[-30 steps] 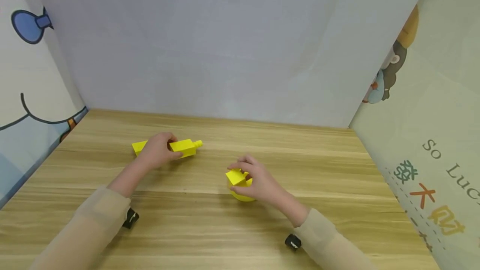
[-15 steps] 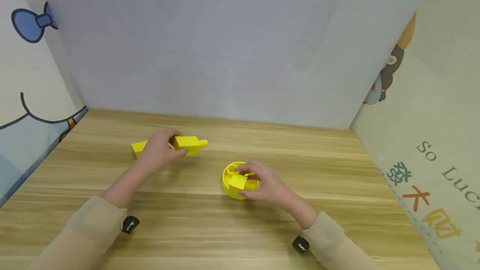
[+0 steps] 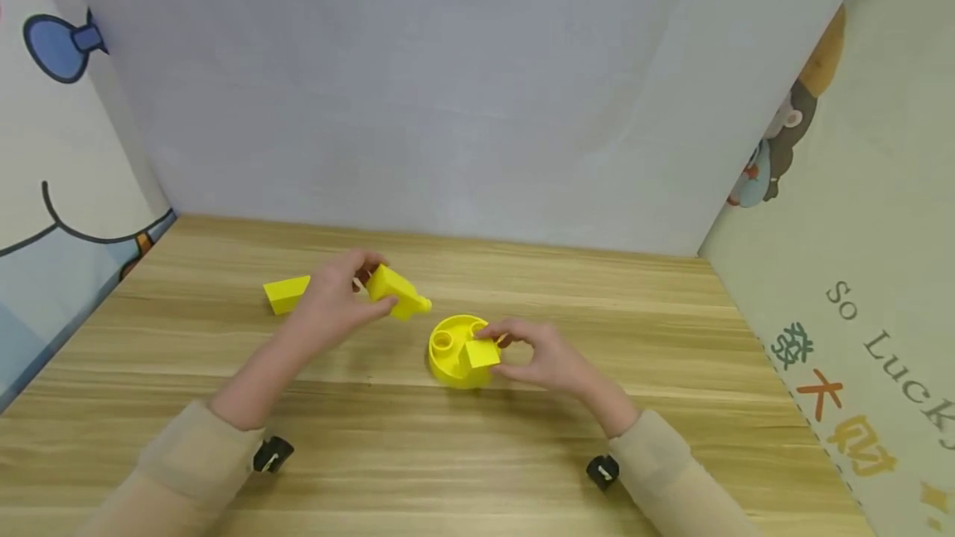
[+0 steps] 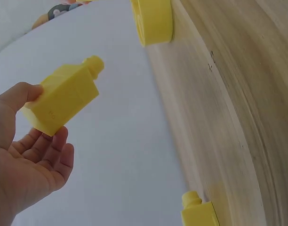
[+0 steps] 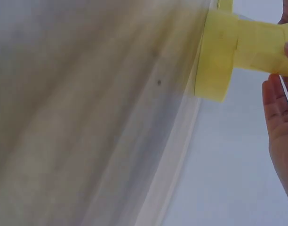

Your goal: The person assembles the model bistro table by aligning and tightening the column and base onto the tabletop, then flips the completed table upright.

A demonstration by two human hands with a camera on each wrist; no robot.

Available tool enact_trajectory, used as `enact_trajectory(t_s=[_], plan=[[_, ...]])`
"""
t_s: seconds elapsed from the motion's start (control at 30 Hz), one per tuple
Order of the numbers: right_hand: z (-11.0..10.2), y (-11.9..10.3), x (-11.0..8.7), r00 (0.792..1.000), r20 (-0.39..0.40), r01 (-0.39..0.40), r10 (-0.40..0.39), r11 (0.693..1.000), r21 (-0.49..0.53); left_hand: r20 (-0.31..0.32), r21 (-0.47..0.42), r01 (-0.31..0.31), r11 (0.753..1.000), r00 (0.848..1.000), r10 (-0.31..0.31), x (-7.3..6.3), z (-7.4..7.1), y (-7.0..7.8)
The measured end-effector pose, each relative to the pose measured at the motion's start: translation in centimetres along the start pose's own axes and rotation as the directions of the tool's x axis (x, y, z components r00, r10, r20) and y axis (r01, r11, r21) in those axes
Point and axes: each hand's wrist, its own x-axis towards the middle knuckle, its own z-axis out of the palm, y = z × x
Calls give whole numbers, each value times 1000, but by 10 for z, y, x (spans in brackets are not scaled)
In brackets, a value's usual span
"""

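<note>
My left hand (image 3: 336,297) pinches a yellow block with a ridged knob (image 3: 395,292) between thumb and fingers. In the left wrist view this block (image 4: 61,96) is raised and tilted, its knob pointing away from the palm. A round yellow base with ring-shaped sockets (image 3: 448,373) sits mid-table, right of that knob. On the base stands a second yellow block (image 3: 482,353), gripped by my right hand (image 3: 548,359). The right wrist view shows that block (image 5: 259,44) straight out from the base (image 5: 214,56); its lower end is hidden.
Another yellow block (image 3: 286,295) lies on the wooden table (image 3: 418,454) at the left, partly behind my left hand; its knob (image 4: 191,198) shows in the left wrist view. A pale backdrop (image 3: 448,106) closes off the back, and printed panels (image 3: 858,272) flank both sides.
My left hand has lifted its block and carried it right, turning the knob downward. The base has shifted left, with more of its sockets showing, while my right hand keeps its grip on the standing block.
</note>
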Motion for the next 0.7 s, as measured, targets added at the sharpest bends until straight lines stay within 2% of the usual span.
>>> enact_trajectory(t_s=[0.17, 0.3, 0.4, 0.53, 0.7], plan=[[-5, 7, 3, 999, 32, 10, -12, 998, 63, 14, -29, -19, 999, 1000, 19, 0, 7, 5], [-11, 10, 8, 998, 67, -23, 13, 988, 149, 26, -25, -66, 998, 997, 66, 3, 13, 5], [-18, 4, 12, 995, 93, -64, 46, 979, 196, 39, -16, -113, 994, 993, 113, 7, 18, 4], [-25, -1, 18, 992, 111, -83, 60, 973, 216, 62, 6, -160, 987, 985, 160, 12, 25, 1], [-23, 18, 23, 991, 107, -100, 78, 968, 230, 99, 22, -193, 981, 977, 190, 17, 32, -4]])
